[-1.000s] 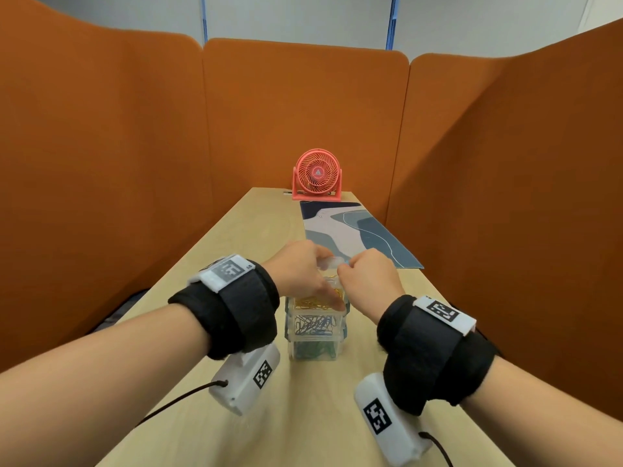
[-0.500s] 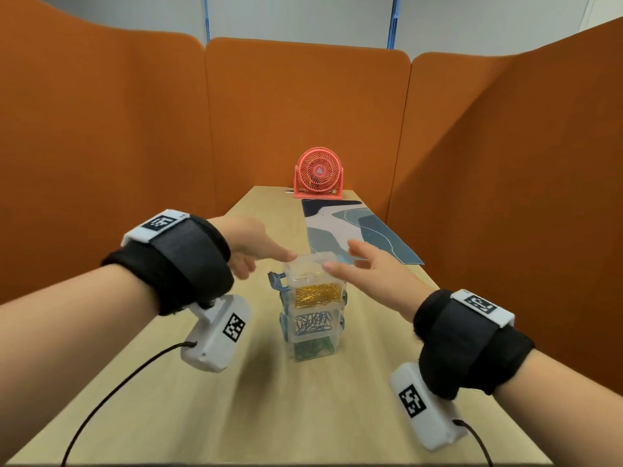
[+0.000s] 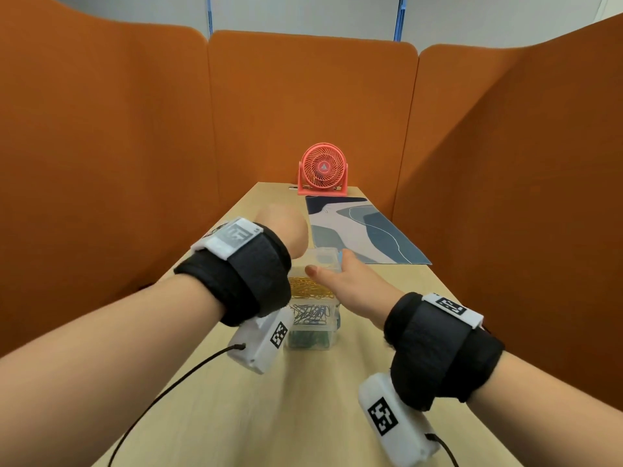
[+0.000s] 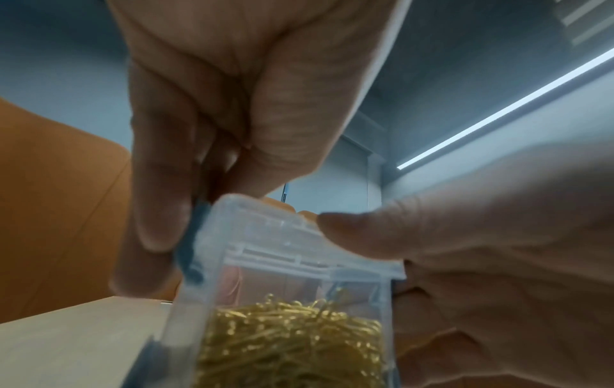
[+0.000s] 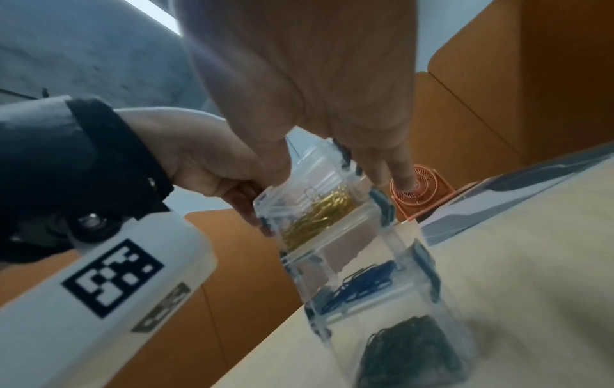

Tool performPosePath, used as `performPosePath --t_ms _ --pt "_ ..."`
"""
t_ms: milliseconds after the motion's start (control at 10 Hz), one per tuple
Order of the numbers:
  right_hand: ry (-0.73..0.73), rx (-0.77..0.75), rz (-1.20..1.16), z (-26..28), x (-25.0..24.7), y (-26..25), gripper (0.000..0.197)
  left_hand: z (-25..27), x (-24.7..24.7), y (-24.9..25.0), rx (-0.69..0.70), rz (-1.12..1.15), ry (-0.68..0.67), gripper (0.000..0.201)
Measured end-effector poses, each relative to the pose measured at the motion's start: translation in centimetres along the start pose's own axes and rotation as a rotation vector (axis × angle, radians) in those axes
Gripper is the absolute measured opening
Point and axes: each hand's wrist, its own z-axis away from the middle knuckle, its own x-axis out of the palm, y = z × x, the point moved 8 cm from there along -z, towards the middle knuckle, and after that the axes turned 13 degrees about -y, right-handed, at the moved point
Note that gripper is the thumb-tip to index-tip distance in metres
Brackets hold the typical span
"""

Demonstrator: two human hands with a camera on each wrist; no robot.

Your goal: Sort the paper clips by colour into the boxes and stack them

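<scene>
Three clear boxes stand stacked near the middle of a pale wooden desk [image 3: 236,416]. The top box [image 3: 312,281] holds gold clips [image 4: 292,341], the middle box [image 3: 312,315] blue clips [image 5: 362,283], the bottom box [image 3: 308,340] dark green clips [image 5: 408,349]. Both hands clasp the top box from opposite sides. The left hand [image 3: 283,230] curls its fingers [image 4: 156,228] down against the box's left side, over a blue latch. The right hand [image 3: 350,284] lays its thumb [image 3: 318,274] across the lid's near edge, with its fingers down the right side. Beyond the stack lies a blue patterned mat [image 3: 364,234], and a coral fan [image 3: 323,171] stands at the desk's far end. Orange partitions [image 3: 101,146] enclose the desk.
</scene>
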Motion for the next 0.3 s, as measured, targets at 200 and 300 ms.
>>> performPosePath --t_ms 200,300 --pt "-0.076 0.011 0.079 0.5 -0.8 0.6 0.071 -2.0 2.2 -2.6 -0.046 0.244 -0.240 0.037" --pt "0.010 -0.004 0.114 2.7 -2.3 2.0 0.081 -2.1 1.8 -4.2 0.012 0.279 -0.111 0.049"
